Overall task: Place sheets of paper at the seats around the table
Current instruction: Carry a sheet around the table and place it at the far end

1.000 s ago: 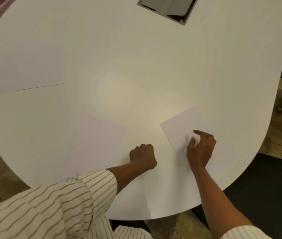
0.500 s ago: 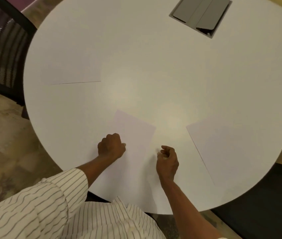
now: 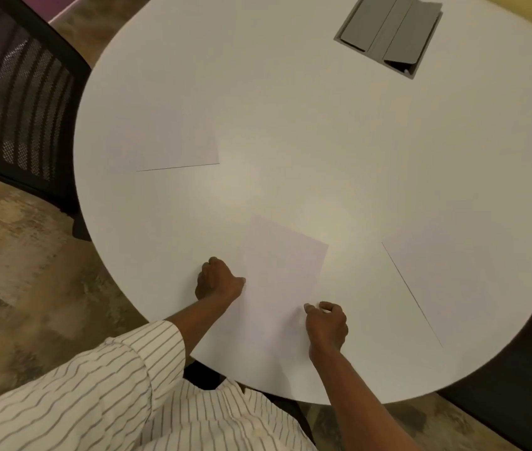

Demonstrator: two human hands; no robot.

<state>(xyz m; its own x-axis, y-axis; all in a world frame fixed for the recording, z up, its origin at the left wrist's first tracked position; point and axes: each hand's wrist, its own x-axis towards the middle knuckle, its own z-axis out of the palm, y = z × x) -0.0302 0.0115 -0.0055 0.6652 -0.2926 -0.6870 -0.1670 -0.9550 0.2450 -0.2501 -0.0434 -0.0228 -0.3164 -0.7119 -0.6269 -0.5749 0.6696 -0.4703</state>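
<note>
Three white sheets lie on the round white table (image 3: 290,131). The near sheet (image 3: 280,271) lies at the front edge between my hands. My left hand (image 3: 217,281) is a closed fist resting at that sheet's left edge, thumb touching the paper. At the sheet's right edge, my right hand (image 3: 326,323) has its fingers curled, with thumb and forefinger pinched on the paper. A second sheet (image 3: 173,141) lies at the left by a chair. The third sheet (image 3: 459,281) lies at the right, turned at an angle.
A black mesh-backed chair (image 3: 14,102) stands at the table's left. A dark chair seat (image 3: 524,379) sits at the lower right. A grey hatch (image 3: 388,34) is set into the far side of the tabletop. My striped sleeve (image 3: 79,392) covers the lower left.
My right hand let go of the right sheet and came back left to the near sheet. My left fist shifted to that sheet's left edge. My view swung left, bringing the left chair into sight.
</note>
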